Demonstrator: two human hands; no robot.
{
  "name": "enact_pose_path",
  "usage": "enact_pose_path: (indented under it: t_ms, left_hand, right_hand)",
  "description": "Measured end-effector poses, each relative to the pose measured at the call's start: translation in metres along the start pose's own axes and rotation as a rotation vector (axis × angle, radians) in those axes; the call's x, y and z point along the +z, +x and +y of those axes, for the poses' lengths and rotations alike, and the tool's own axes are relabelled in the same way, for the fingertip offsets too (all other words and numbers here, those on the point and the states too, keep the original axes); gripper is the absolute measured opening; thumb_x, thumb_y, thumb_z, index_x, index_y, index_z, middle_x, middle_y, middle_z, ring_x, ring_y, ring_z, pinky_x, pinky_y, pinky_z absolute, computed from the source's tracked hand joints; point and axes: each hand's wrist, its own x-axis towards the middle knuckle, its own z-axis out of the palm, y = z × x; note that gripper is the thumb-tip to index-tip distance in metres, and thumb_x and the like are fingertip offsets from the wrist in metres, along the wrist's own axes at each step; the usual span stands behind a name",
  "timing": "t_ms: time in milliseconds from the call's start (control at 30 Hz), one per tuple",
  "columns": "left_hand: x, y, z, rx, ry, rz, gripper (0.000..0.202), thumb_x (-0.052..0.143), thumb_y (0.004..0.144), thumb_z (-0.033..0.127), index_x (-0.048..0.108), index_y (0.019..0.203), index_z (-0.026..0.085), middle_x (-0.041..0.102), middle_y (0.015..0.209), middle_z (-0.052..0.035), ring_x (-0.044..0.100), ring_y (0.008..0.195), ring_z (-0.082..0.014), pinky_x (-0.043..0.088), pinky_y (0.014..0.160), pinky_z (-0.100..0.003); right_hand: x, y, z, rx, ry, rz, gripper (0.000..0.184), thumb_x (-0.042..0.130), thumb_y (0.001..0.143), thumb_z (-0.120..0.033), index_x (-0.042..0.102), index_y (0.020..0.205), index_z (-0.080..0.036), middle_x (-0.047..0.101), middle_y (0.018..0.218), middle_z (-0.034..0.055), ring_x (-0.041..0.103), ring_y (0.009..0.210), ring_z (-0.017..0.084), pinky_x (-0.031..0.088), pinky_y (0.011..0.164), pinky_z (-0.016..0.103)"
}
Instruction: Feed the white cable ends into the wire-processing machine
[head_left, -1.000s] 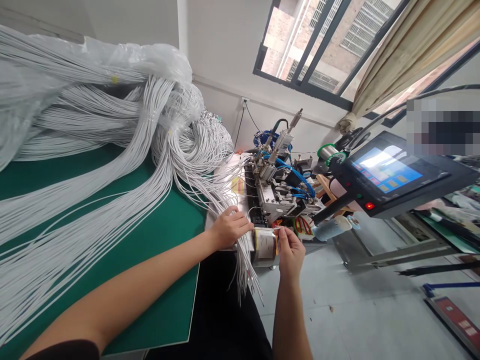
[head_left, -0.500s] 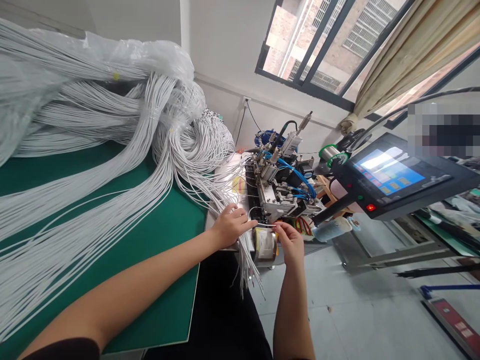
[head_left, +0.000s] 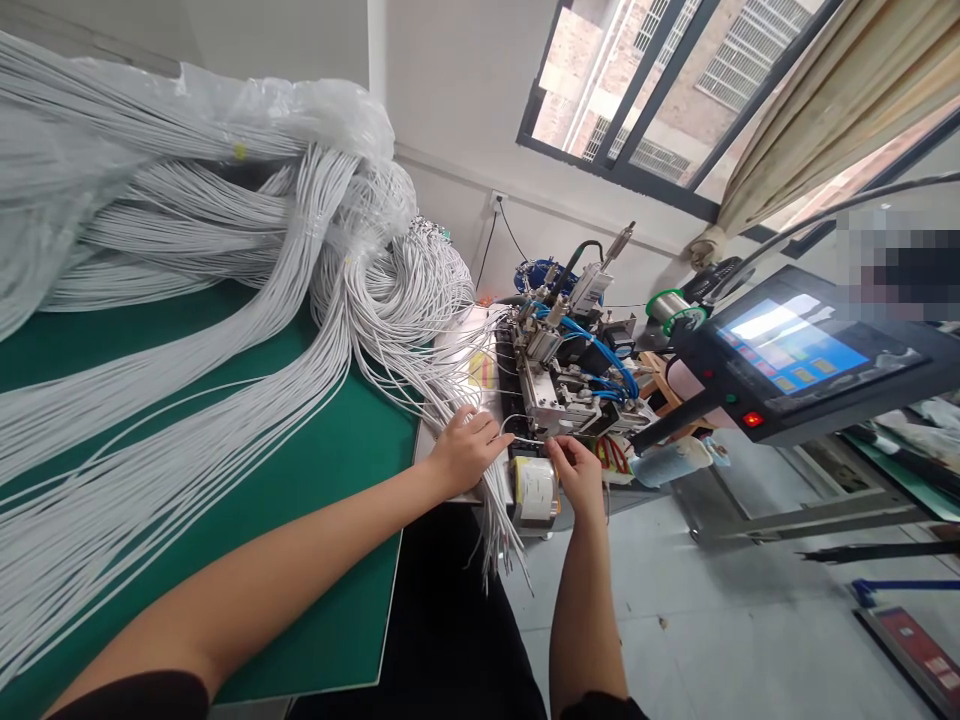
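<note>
My left hand (head_left: 466, 450) rests at the corner of the green mat (head_left: 330, 480), fingers pinched on a thin white wire (head_left: 523, 438). My right hand (head_left: 577, 472) pinches the other end of that same short stretch of wire. Both hands hold it at the front slot of a small metal machine (head_left: 559, 385) fitted with blue hoses. Just below the wire stands a small box with a white label (head_left: 535, 490). A loose bunch of white wire ends (head_left: 499, 525) hangs off the table edge beside my left hand.
Large bundles of white wires (head_left: 187, 300), partly under clear plastic, cover the mat's left and back. A touch-screen control panel (head_left: 795, 355) on an arm stands right of the machine. A wire spool (head_left: 671, 308) sits behind it. Grey floor lies below right.
Both hands have lifted the wire from above the labelled box up to the machine's front. The right hand moved up and slightly left; the view shifted a little.
</note>
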Motion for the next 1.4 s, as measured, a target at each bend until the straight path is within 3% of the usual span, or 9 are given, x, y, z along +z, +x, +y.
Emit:
enact_pose_path:
  t_ms: [267,567,1000,1400]
  left_hand:
    - [0.004,-0.001,0.000,-0.043,-0.034,-0.051,0.028,0.048,0.084,0.009,0.066,0.103,0.020,0.062,0.083,-0.0047,0.053,0.089,-0.0205,0.030,0.091,-0.040]
    - [0.005,-0.001,0.000,-0.066,-0.068,-0.092,0.029,0.050,0.082,0.008,0.067,0.102,0.021,0.061,0.083,-0.0053,0.053,0.089,-0.0205,0.029,0.091,-0.041]
    - [0.001,-0.001,0.000,-0.064,-0.075,-0.049,0.028,0.048,0.084,0.009,0.068,0.100,0.021,0.061,0.079,-0.0051,0.054,0.085,-0.0198,0.031,0.090,-0.041]
    - [0.000,-0.002,0.000,-0.090,-0.066,-0.045,0.024,0.049,0.082,0.007,0.068,0.091,0.019,0.063,0.080,-0.0058,0.056,0.089,-0.0208,0.032,0.093,-0.043]
  right_hand:
    - [0.010,0.012,0.017,0.040,0.266,-0.128,0.028,0.057,0.082,-0.042,0.051,0.068,-0.019,0.043,0.061,-0.0037,0.039,0.059,0.012,0.030,0.055,0.024]
    - [0.021,0.012,0.021,0.320,0.593,-0.133,0.030,0.065,0.069,-0.042,0.046,0.063,-0.019,0.039,0.056,-0.0059,0.032,0.050,0.009,0.024,0.049,0.022]
    - [0.020,-0.007,0.017,0.357,0.578,-0.045,0.044,0.069,0.068,-0.057,0.047,0.061,-0.019,0.043,0.051,-0.0059,0.036,0.045,0.010,0.028,0.046,0.023]
    - [0.002,-0.027,0.018,0.223,0.392,0.089,0.042,0.063,0.076,-0.056,0.050,0.064,-0.019,0.041,0.054,-0.0059,0.033,0.050,0.009,0.026,0.048,0.022]
